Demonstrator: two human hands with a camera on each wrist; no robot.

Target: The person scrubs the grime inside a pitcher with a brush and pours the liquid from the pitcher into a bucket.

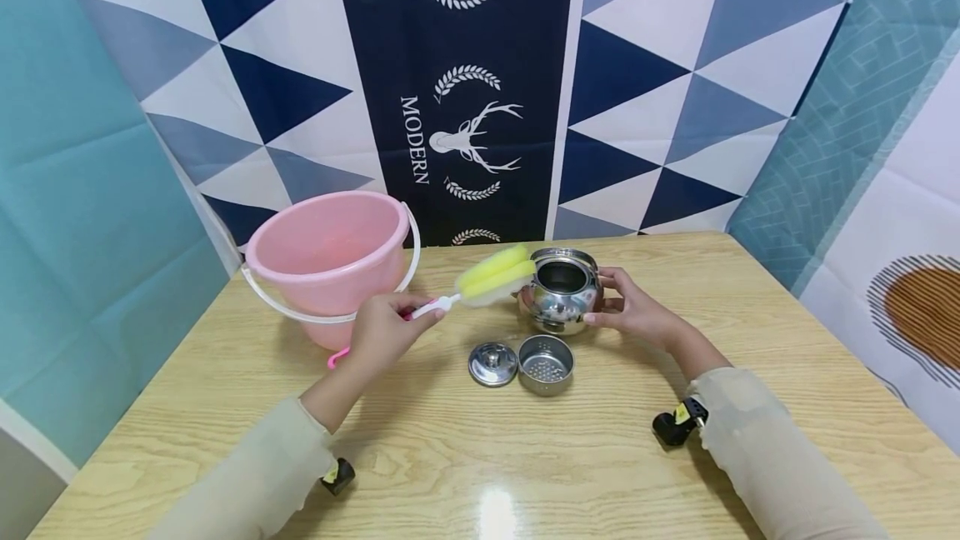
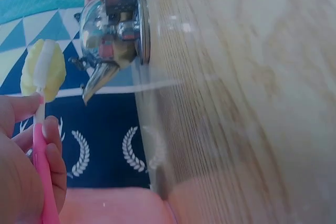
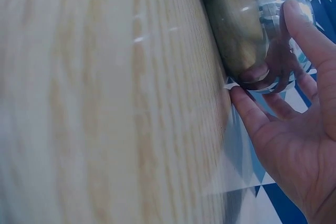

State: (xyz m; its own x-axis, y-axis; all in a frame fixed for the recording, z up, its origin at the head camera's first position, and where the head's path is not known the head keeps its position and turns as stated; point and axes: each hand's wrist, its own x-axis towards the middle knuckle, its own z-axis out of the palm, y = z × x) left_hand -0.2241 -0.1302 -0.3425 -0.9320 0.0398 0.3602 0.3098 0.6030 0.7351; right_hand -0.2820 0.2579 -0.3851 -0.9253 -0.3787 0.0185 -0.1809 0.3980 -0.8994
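My left hand (image 1: 384,330) grips a sponge bottle brush (image 1: 495,275) by its white and pink handle. The yellow and white sponge head points right and overlaps the left side of a shiny steel teapot (image 1: 561,303) in the head view. The teapot stands lidless, its dark mouth tilted toward me. My right hand (image 1: 637,307) holds its right side, thumb in front and fingers reaching behind. In the left wrist view the teapot's spout (image 2: 98,83) shows beyond the brush. A round steel lid (image 1: 492,363) and a perforated strainer cup (image 1: 546,388) lie side by side before the teapot.
A pink bucket (image 1: 322,297) with a white handle stands at the back left, close behind my left hand. The wood-grain table (image 1: 450,457) ends at a patterned cloth wall (image 1: 630,107). Small black cameras (image 1: 675,427) hang at both wrists.
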